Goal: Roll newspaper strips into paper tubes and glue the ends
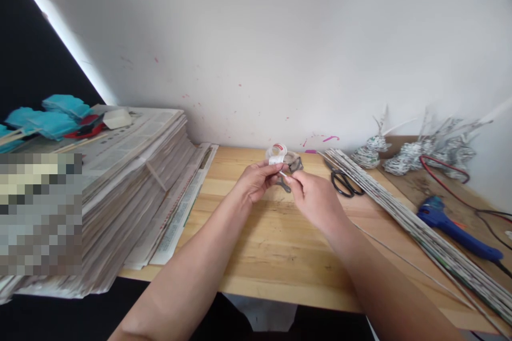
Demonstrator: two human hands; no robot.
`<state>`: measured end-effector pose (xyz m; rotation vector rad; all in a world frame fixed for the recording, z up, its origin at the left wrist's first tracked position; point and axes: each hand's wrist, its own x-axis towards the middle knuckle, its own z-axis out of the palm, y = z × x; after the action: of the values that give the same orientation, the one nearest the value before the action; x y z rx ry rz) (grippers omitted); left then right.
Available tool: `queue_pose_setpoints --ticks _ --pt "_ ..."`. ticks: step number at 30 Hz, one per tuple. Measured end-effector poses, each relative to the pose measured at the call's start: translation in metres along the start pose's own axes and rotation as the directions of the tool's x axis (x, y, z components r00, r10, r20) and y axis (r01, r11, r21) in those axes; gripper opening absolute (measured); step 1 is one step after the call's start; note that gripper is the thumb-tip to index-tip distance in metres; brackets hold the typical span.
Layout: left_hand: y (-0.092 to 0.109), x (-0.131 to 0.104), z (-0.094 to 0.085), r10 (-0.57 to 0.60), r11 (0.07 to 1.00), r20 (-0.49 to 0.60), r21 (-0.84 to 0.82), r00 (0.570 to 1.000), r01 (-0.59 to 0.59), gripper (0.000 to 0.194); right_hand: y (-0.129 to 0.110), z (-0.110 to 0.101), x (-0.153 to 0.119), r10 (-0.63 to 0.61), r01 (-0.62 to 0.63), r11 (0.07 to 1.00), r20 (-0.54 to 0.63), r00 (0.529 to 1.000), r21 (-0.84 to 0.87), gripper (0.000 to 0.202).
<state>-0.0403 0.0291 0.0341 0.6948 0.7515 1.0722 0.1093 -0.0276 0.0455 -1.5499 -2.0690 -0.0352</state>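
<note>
Over the middle of the table (276,250), my left hand (260,178) and my right hand (318,197) meet, closed on a thin rolled-paper stick (283,173). Only a short pale piece of it shows between my fingertips. Past my right forearm a long thin paper stick (416,266) slants toward the table's front; whether it is the same one I cannot tell. Just behind my fingers stands a clear roll of tape (277,149). Beside it lies a greyish object (295,162) I cannot make out. A small grey piece (284,186) shows beneath my hands.
A tall stack of newspaper (152,154) fills the left, with blue packets (56,114) on top. At right lie black-handled scissors (346,184), a bundle of paper sticks (400,208) and a blue glue gun (456,229). Woven paper figures (368,152) stand by the wall.
</note>
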Motion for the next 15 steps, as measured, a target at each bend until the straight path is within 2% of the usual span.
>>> queue_pose_setpoints --ticks 2,10,12,15 --pt "0.001 -0.0006 0.0007 -0.004 1.0 -0.017 -0.019 1.0 0.004 0.008 -0.0007 -0.0002 0.0002 -0.003 0.003 1.0 0.03 1.0 -0.006 0.03" --pt "0.002 -0.0051 0.0054 -0.032 0.996 -0.015 -0.085 0.999 0.03 0.006 -0.0019 -0.0019 0.0009 0.033 -0.051 0.989 0.127 0.991 0.142 0.025" --pt "0.0026 -0.0062 0.0068 -0.033 0.995 -0.026 -0.093 0.999 0.031 0.006 -0.0011 -0.0005 0.0006 0.026 -0.041 0.989 0.109 0.994 0.14 0.022" --pt "0.0036 -0.0068 0.0076 -0.027 0.994 -0.04 -0.103 0.999 0.022 0.007 -0.0003 0.0022 0.0003 0.028 -0.03 0.994 0.019 0.999 0.109 0.015"
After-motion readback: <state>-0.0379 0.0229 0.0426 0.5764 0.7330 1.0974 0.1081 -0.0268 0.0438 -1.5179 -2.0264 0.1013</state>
